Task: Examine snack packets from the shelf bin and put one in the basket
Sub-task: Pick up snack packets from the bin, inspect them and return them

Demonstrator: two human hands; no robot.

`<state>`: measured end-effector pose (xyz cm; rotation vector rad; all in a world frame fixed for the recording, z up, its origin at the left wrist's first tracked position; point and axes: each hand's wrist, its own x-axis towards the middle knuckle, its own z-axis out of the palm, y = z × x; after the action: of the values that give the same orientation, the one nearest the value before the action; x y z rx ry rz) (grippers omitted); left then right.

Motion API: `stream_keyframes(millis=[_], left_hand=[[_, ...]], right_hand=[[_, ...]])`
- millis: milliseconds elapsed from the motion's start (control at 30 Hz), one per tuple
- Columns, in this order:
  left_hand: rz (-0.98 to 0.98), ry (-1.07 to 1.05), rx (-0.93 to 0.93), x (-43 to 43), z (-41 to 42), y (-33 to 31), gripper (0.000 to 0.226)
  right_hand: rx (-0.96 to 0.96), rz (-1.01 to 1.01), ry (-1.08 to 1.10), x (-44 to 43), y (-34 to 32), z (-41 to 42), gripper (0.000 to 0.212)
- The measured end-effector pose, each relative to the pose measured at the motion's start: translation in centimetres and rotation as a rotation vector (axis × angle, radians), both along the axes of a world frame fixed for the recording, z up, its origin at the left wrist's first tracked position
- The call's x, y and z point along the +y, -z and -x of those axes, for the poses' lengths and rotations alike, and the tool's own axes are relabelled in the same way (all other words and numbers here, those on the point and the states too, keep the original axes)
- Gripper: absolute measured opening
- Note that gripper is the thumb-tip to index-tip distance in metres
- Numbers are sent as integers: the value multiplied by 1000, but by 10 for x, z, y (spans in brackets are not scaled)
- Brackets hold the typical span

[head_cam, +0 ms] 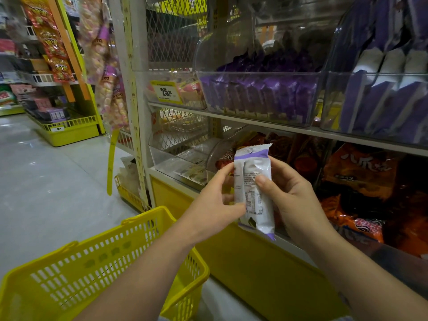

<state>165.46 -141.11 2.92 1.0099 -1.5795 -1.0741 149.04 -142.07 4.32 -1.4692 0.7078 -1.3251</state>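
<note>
A white snack packet with purple ends (pixel 253 167) stands upright in front of the lower shelf, its printed back turned to me. My left hand (pixel 215 205) pinches its left edge and my right hand (pixel 294 200) grips its right side, thumb across the print. The clear shelf bin (pixel 259 98) on the upper shelf holds several purple packets. A yellow plastic basket (pixel 97 258) hangs at the lower left, under my left forearm; its inside is hidden from view.
A second clear bin (pixel 375 105) of purple and white packets sits at the upper right. Orange snack bags (pixel 361 177) fill the lower shelf behind my hands. A yellow price tag (pixel 165 91) marks the left bin. Hanging snack strips (pixel 108 66) and aisle floor (pixel 46 181) lie to the left.
</note>
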Motion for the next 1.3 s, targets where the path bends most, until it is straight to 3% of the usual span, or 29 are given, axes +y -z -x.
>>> stream_keyframes(millis=[233,300,400,567,667,800,933,1033,1167,1300], left_hand=[[40,1,-115,12,-6,-11,102],[67,21,-98,15,-10,-18,91],[133,-39,102,18,-7,-32,70],[397,-249,281,34,12,-68,41],[565,-293,271,43,23,-105,32],[617,-130,273,48,39,-147,36],[644,38,86,41,48,-175,52],[649,25,-80,31,54,-192,58],[673,-85,-180,14,62,-215,50],[606,-102,-241,-7,65,-234,40]], right_hand=[[-117,-37,48,2,-4,1,45],[-135,-40,99,4,-11,2,54],[-196,-37,179,10,-24,5,62],[-117,94,202,23,-58,8,46],[-42,148,181,31,-88,15,51],[-74,140,189,33,-133,32,57],[-87,123,161,27,-173,53,54],[11,97,140,17,-193,67,50],[227,58,77,3,-217,82,26],[855,221,288,-12,-237,106,23]])
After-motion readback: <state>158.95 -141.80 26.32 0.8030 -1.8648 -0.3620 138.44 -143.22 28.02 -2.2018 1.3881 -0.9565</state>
